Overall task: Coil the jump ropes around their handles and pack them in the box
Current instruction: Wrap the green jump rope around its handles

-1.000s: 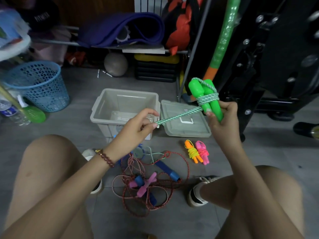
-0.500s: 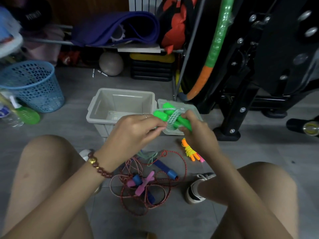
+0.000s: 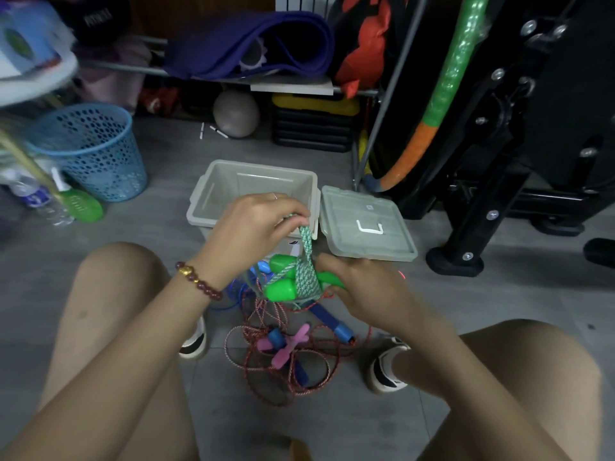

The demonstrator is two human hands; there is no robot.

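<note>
Left hand [image 3: 256, 227]: You had the tail of the green-and-white cord [image 3: 306, 257] pinched between thumb and fingertips, drawn taut straight up from the wraps.
Right hand [image 3: 366, 291]: It was clamped round the green handles [image 3: 281, 291] at the end away from your left hand, fingers curled under.
Bundle: It sat in the air between your two hands, just nearer you than the open box [image 3: 199, 207], with the lid [image 3: 366, 227] beyond your right knuckles.
Handling: I'd judge it light. The handles look like hard, smooth plastic that could slip against each other, and the cord is soft and limp – likely to spring loose if the tension dropped.
Where to hold: Best on the bare handle ends clear of the wraps, and on the cord close to the bundle.
Hidden: The cord's tip was lost inside your left fingers – whether it was tucked under a wrap, I couldn't tell. Your left hand covered part of the box's inside.
Below the grip: A red cord [image 3: 283, 390] lay tangled on the floor with blue handles [image 3: 332, 322] and pink handles [image 3: 289, 344], not yet coiled.
</note>
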